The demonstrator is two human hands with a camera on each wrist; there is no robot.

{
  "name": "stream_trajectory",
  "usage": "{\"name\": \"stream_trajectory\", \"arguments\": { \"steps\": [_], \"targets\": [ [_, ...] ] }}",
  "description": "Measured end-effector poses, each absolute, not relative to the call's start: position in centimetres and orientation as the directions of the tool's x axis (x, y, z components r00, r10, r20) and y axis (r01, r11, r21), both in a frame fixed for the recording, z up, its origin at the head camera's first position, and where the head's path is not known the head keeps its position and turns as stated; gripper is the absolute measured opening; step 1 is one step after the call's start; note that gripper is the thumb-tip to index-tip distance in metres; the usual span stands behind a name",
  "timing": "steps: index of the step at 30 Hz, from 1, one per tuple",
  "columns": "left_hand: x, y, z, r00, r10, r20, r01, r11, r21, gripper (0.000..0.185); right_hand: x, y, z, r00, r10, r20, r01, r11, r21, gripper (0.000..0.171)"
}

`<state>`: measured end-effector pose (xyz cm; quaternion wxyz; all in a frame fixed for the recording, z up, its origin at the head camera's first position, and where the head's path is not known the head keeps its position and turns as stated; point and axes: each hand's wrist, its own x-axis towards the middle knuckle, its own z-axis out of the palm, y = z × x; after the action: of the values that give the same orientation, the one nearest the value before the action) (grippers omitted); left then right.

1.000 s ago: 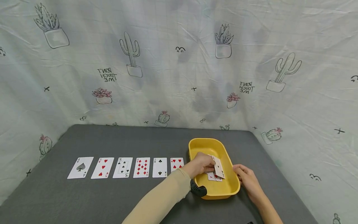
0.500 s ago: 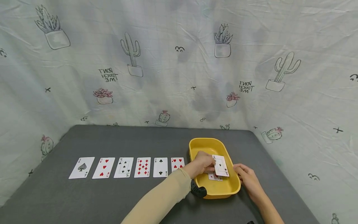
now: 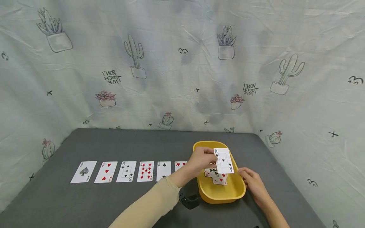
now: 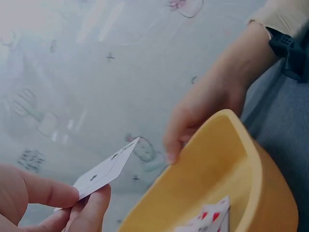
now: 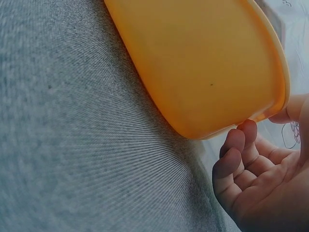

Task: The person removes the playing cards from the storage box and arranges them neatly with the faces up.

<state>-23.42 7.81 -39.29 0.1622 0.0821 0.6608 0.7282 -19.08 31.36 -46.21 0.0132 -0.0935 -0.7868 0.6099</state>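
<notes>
Ace of clubs (image 3: 225,160) hangs tilted, pinched at one side edge between the left hand's (image 3: 202,161) thumb and curled fingers, above the yellow tray (image 3: 211,191). It should handle as light, thin and springy, probably slick, so a long edge looks the best hold, sparing it from creases. Below those fingers, loose cards (image 3: 218,179) overlap on the tray's floor. The right hand (image 3: 253,182) grips the tray's rim; the right wrist view alone shows its bent fingertips against the outside. Left of the pinching fingers, only the head view shows a row of face-up cards (image 3: 126,171).
</notes>
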Motion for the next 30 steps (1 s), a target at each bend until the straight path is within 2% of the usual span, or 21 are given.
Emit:
{"name": "stream_trajectory", "arguments": {
  "steps": [5, 15, 21, 30],
  "targets": [
    [-22.8, 4.4, -38.8, -0.932, 0.357, -0.055, -0.096, -0.097, 0.991, 0.028, -19.1, 31.3, -45.9, -0.982, 0.161, -0.102, 0.139, 0.238, -0.961, 0.032],
    [-21.0, -2.4, -39.8, -0.939, 0.341, -0.052, -0.060, -0.012, 0.998, 0.024, -19.1, 31.3, -45.6, -0.982, 0.157, -0.107, 0.142, 0.226, -0.964, 0.030],
    [-18.8, -5.1, -41.9, -0.916, 0.366, -0.162, -0.177, -0.008, 0.984, 0.022, -19.2, 31.2, -45.6, -0.982, 0.158, -0.107, 0.141, 0.226, -0.964, 0.029],
    [-17.6, -5.9, -45.5, -0.887, 0.377, -0.265, -0.302, -0.040, 0.953, 0.018, -19.3, 31.4, -45.8, -0.981, 0.144, -0.129, 0.160, 0.233, -0.959, 0.033]
  ]
}}
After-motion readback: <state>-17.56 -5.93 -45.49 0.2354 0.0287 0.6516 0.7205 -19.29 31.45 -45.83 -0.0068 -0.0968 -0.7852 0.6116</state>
